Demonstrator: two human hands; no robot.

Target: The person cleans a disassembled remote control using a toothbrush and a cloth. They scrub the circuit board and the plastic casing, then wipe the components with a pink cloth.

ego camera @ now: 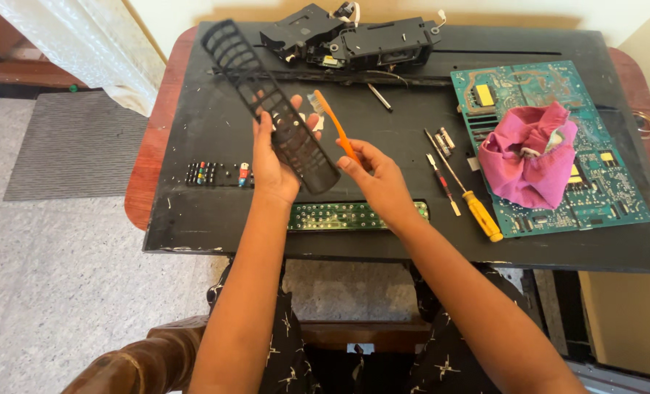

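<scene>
The left hand (274, 164) grips a black remote cover (266, 102), held tilted above the surface (193, 211). The right hand (376, 179) pinches an orange toothbrush (333, 124), bristles beside the cover. Below the cover lies a narrow green board (325, 216). Right of the cover lie two screwdrivers (463, 190) and a large circuit board (609, 190) carrying a pink cloth (525, 160).

A circuit board (543, 95) under a pink cloth (529, 157) lies at the black worktop's (193, 211) right edge, two screwdrivers (463, 190) beside it, a green strip board (339, 216) along the front edge, a black housing (354, 40) at the back edge.
</scene>
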